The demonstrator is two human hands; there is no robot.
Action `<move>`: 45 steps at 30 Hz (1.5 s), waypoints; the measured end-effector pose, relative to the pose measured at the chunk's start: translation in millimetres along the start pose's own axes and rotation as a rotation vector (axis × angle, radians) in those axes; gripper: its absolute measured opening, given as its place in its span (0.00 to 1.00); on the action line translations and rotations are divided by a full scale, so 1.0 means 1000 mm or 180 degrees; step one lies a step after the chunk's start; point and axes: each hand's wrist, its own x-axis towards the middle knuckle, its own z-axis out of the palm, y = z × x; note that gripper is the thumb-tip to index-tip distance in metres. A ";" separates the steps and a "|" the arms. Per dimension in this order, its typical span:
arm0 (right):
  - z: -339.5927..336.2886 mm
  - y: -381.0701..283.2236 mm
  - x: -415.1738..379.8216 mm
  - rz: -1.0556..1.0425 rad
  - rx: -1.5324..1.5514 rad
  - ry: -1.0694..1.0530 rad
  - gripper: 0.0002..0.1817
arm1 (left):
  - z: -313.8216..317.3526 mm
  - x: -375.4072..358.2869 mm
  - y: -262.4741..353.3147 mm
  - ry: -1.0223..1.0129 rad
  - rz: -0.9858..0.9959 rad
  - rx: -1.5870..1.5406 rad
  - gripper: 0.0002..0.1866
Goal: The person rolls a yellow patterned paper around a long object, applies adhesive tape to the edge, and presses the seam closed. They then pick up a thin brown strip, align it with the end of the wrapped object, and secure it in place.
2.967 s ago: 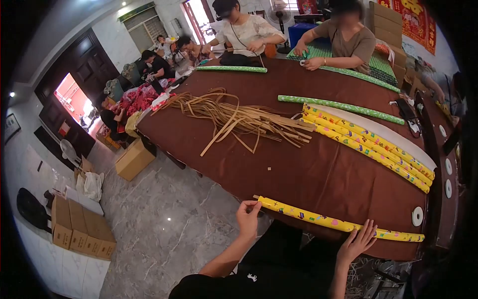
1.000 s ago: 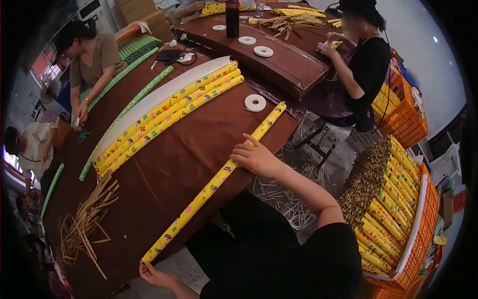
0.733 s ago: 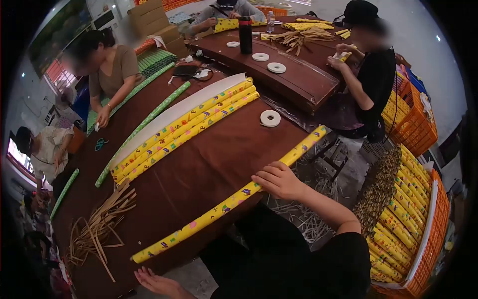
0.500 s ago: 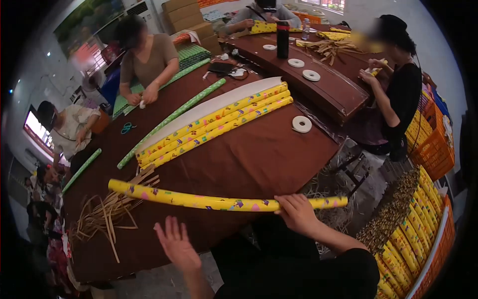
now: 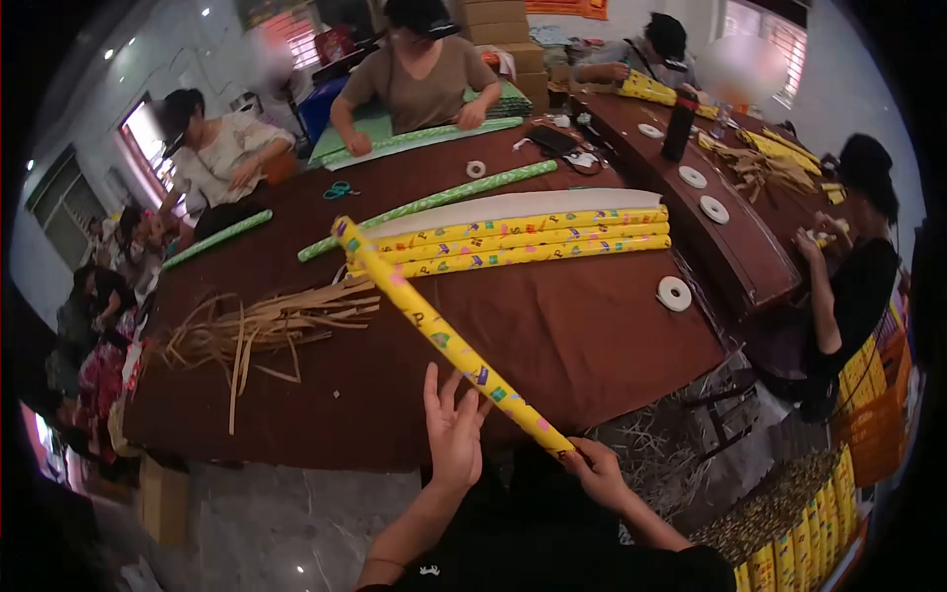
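Note:
A long yellow patterned tube [image 5: 449, 340] slants over the brown table, its far end up by the stacked yellow rolls. Its near end is gripped by my right hand [image 5: 599, 474] at the table's front edge. My left hand [image 5: 456, 429] is raised with fingers spread, palm toward the tube, just below its middle; whether it touches the tube is unclear. Behind lie several yellow rolls [image 5: 533, 242] with a white sheet edge along them, and a green patterned tube [image 5: 424, 207]. Brown paper strips [image 5: 266, 331] lie to the left.
The brown table [image 5: 473, 395] holds teal scissors [image 5: 338, 189] and tape rolls [image 5: 675, 293]. Across it a person [image 5: 419, 79] handles a green tube. Other people sit left and right. A second table [image 5: 740, 247] bears a dark bottle [image 5: 679, 128]. Yellow tubes [image 5: 809, 533] fill the lower right.
The yellow tube has swung from nearly level to a steep slant. My right hand has moved down to its near end, and my left hand has moved right, beneath it. The head view has shifted.

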 end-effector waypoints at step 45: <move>0.007 0.085 -0.014 -0.0191 -0.0816 -0.0566 0.25 | -0.009 0.019 0.065 0.0660 0.1208 0.0003 0.24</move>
